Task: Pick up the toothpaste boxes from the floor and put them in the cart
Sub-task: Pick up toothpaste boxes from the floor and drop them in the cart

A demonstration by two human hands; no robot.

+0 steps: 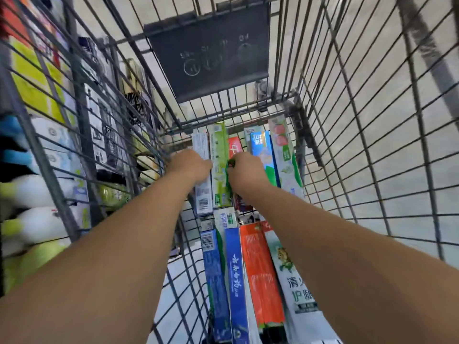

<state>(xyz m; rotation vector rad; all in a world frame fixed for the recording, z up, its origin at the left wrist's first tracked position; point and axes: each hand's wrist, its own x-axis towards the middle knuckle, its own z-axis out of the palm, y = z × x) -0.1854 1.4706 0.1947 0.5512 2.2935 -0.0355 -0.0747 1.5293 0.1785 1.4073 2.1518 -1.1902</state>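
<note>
Both my arms reach down into a wire shopping cart (347, 135). Several toothpaste boxes lie lengthwise on its bottom in two rows. In the far row a light green box (219, 155) lies between my hands. My left hand (191, 166) rests on a white box (201, 194) on its left side. My right hand (244, 171) has curled fingers at the green box's right edge, over a red box (234, 145). A blue box (263, 150) and a white-green box (285, 157) lie to the right. In the near row lie blue (234, 276), orange (262, 276) and white (295, 289) boxes.
A dark plastic flap (208, 50) hangs on the cart's far wall. Shelves with packaged goods (37, 95) stand close on the left, seen through the wire. Pale floor (372, 120) shows through the right wall and under the cart.
</note>
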